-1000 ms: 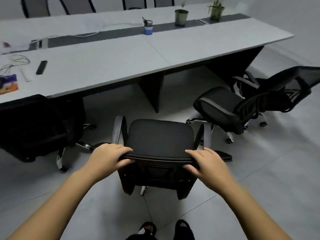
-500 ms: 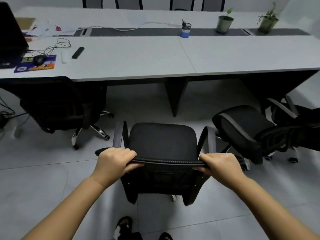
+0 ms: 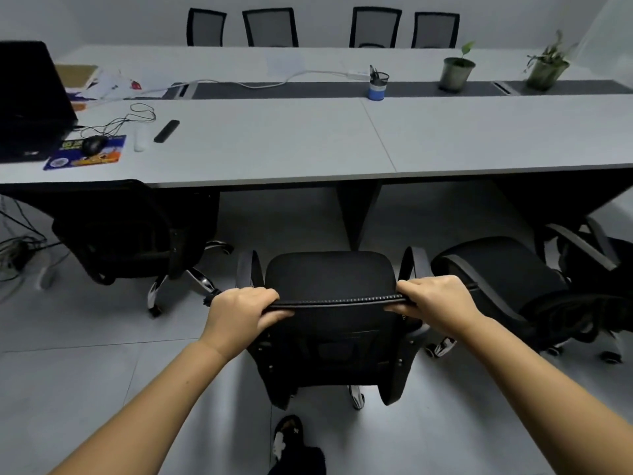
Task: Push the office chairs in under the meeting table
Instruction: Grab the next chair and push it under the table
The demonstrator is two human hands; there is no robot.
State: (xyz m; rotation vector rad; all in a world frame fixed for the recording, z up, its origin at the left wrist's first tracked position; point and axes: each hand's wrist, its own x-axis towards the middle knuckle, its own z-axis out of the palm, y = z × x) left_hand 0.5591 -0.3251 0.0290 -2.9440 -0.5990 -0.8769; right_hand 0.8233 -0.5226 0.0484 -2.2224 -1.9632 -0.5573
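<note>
- Laptop [image 3: 30, 101]: cut off by the left picture edge.
- Counter [image 3: 308, 142]: both ends run beyond the picture edges.
- Right-hand chair [image 3: 513, 286]: backrest partly cut off at the right edge; a further chair behind it is largely hidden.
- Left hand [image 3: 239, 317] and right hand [image 3: 438, 303]: fingertips hidden behind the middle chair's backrest rim [image 3: 335, 299].
- Shoe [image 3: 287, 440]: cut off by the bottom edge.
- Mouse pad [image 3: 85, 156]: print too small to read.

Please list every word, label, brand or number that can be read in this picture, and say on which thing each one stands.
No text here can be read for certain.
Mouse pad: coloured print and some characters, too blurred to read.
Papers near the laptop: a red mark, too small to read.
Blue pen cup: no label can be made out.
</note>
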